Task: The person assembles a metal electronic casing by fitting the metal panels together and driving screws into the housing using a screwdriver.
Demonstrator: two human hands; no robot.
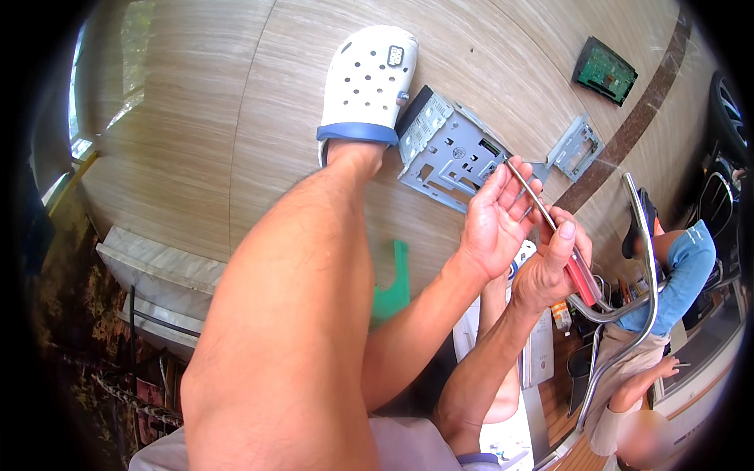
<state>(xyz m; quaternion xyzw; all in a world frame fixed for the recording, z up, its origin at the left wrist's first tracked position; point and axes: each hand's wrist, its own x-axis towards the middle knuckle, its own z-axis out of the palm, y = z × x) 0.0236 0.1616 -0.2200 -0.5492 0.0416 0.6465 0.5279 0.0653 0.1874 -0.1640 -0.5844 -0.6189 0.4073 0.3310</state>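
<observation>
My left hand (496,224) is turned palm up, its fingers stretched out and slightly curled. Small dark slim bits, perhaps screws, show at its fingers, too small to name for sure. In my right hand (561,255) is a screwdriver (583,276) with a translucent red handle. Its long metal shaft slants up and left across my left fingertips, and the tip is over the edge of a grey metal casing (455,153). That boxy casing, with slots and cutouts, lies on the floor beyond my hands, next to my white clog (369,78).
A green circuit board in a dark frame (605,71) and a metal bracket (576,149) lie on the tiled floor (181,94). A green piece (393,282) is beside my leg. At right, another person (667,290) sits by a tubular metal chair frame (652,259). A marble step (161,267) stands left.
</observation>
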